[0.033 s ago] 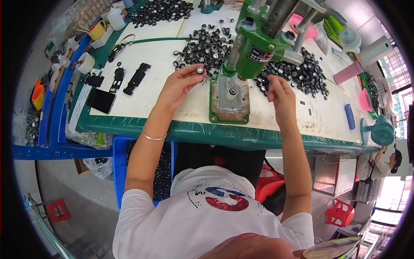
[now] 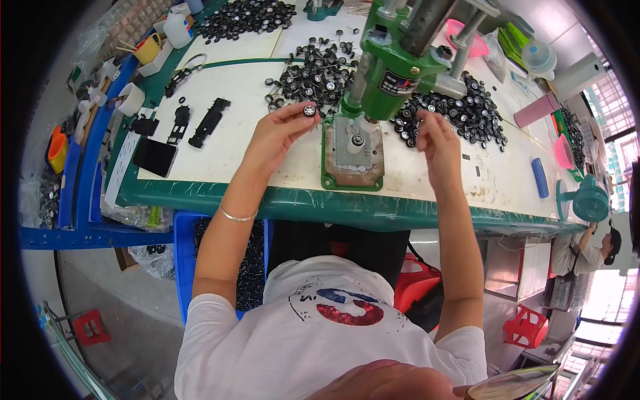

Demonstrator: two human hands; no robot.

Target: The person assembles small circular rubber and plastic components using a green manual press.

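Between the thumb and fingers of my left hand (image 2: 279,135) is a small black toy wheel (image 2: 309,111) with a silver hub, just left of the green press (image 2: 393,73). Another wheel (image 2: 358,141) sits face up on the white round holder at the middle of the press base (image 2: 339,177), below the ram. To the right of the press, my right hand (image 2: 440,141) is closed in a pinch by the near edge of a wheel pile (image 2: 477,117). What its fingertips hold, if anything, is too small to make out.
Behind my left hand lies a heap of wheels with axles (image 2: 320,77). Black toy chassis (image 2: 209,123) and a phone (image 2: 155,157) lie at the left. A blue bin (image 2: 185,267) stands below the table's green edge (image 2: 267,204). Small fans (image 2: 591,199) stand at the right.
My right hand has shifted slightly to the right, with its fingers still pinched. The wheel in my left hand has come a little nearer. The wheel on the press stays in place.
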